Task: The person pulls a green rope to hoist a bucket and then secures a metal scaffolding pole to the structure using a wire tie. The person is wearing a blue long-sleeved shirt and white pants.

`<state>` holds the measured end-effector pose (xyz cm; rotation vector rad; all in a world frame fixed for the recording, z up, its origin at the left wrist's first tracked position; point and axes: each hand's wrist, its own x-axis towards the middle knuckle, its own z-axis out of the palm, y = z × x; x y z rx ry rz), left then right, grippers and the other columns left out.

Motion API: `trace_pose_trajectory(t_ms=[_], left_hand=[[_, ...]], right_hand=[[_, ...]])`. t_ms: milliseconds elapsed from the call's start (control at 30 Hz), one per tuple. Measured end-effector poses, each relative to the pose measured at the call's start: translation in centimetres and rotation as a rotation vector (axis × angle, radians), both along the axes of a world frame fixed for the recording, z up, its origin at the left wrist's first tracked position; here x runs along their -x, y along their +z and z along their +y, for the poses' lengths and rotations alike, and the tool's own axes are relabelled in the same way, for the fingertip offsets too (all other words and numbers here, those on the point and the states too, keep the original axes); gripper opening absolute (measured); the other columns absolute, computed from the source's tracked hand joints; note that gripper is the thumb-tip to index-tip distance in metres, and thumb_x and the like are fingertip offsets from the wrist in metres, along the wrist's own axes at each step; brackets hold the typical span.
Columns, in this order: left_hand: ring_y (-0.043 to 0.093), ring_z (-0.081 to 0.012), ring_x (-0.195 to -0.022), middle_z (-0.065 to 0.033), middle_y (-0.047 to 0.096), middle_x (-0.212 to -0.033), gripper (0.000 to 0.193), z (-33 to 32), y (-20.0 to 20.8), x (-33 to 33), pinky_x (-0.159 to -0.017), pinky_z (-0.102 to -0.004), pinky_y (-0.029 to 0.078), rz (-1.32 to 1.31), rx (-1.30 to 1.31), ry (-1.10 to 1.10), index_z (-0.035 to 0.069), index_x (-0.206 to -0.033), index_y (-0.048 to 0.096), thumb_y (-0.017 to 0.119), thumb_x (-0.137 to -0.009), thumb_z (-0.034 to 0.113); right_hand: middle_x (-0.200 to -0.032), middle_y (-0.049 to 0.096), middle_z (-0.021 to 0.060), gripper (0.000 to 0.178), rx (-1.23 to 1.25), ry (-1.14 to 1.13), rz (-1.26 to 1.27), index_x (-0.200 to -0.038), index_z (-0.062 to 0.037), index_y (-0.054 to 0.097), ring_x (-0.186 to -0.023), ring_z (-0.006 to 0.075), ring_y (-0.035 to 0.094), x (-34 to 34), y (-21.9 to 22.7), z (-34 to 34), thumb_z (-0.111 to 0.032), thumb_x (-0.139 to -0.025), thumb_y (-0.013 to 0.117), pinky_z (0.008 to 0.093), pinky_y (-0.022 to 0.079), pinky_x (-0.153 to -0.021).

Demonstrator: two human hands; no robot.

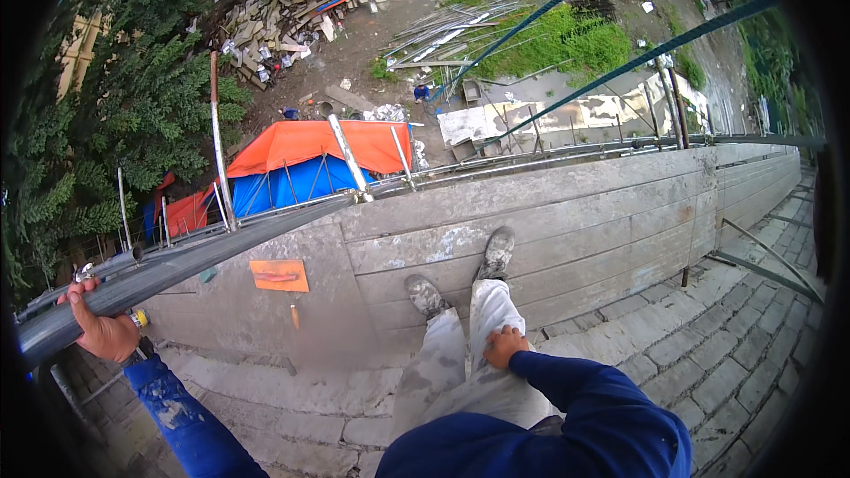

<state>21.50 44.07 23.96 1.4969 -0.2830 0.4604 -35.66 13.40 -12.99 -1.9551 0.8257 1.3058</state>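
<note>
Head view, high on a rooftop: the person's left hand [104,329] is wrapped over the near end of a long grey metal pipe [190,263], fingers curled around it from above, at frame lower-left. The pipe's long axis runs from that hand up and rightwards, along the top of the grey concrete parapet wall [567,221], far end pointing twd a small clamp fitting [361,196] on the edge. Right hand [505,345] rests flat on the pale trouser leg [482,336], fingers together, well apart from the pipe; left is nearer by far.
</note>
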Motion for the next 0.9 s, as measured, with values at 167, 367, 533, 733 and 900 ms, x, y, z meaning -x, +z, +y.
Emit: trace_pose_trajectory(t_ms=[167, 367, 533, 733, 900], left_hand=[[0.061, -0.0177, -0.091, -0.0044, 0.063, -0.095, 0.028, -0.3, -0.2, 0.1, -0.092, -0.0370, 0.050, -0.007, -0.038, 0.020, 0.009, -0.113, 0.050, 0.070, -0.093, 0.010], [0.060, -0.0204, -0.094, -0.0064, 0.063, -0.100, 0.028, 1.5, -0.4, -0.5, -0.093, -0.0407, 0.050, -0.025, -0.048, -0.034, 0.007, -0.116, 0.048, 0.067, -0.095, 0.012], [0.060, -0.0218, -0.095, -0.0074, 0.064, -0.101, 0.029, 2.4, -0.4, -0.8, -0.094, -0.0424, 0.050, -0.034, -0.083, -0.018, 0.005, -0.117, 0.048, 0.065, -0.097, 0.014], [0.060, -0.0221, -0.095, -0.0070, 0.064, -0.102, 0.028, 2.6, -0.4, -0.7, -0.094, -0.0426, 0.049, -0.003, -0.068, -0.049, 0.005, -0.118, 0.048, 0.065, -0.097, 0.014], [0.060, -0.0189, -0.098, -0.0006, 0.062, -0.100, 0.027, 3.0, -0.2, -0.8, -0.097, -0.0539, 0.049, 0.031, -0.119, 0.006, 0.014, -0.114, 0.051, 0.068, -0.095, 0.022]], right_hand=[[-0.134, 0.053, 0.0182, 0.044, -0.019, -0.015, 0.012, -0.117, -0.0193, 0.068, -0.131, 0.0390, 0.047, -0.6, 0.9, -1.1, -0.042, -0.080, 0.064, 0.0547, 0.037, -0.109], [-0.133, 0.054, 0.0165, 0.045, -0.014, -0.013, 0.019, -0.118, -0.0201, 0.068, -0.131, 0.0390, 0.047, -0.5, 0.6, -2.1, -0.043, -0.080, 0.066, 0.0572, 0.040, -0.106], [-0.133, 0.055, 0.0161, 0.044, -0.015, -0.004, 0.026, -0.118, -0.0204, 0.068, -0.131, 0.0380, 0.048, -0.9, 0.6, -2.7, -0.042, -0.080, 0.066, 0.0565, 0.040, -0.107], [-0.131, 0.055, 0.0174, 0.040, -0.024, -0.023, 0.024, -0.114, -0.0190, 0.068, -0.130, 0.0385, 0.048, -1.0, 0.6, -3.0, -0.040, -0.080, 0.064, 0.0561, 0.038, -0.108], [-0.131, 0.055, 0.0174, 0.040, -0.019, -0.017, 0.015, -0.113, -0.0190, 0.068, -0.129, 0.0381, 0.049, -0.8, 0.4, -2.9, -0.039, -0.080, 0.064, 0.0564, 0.039, -0.107]])
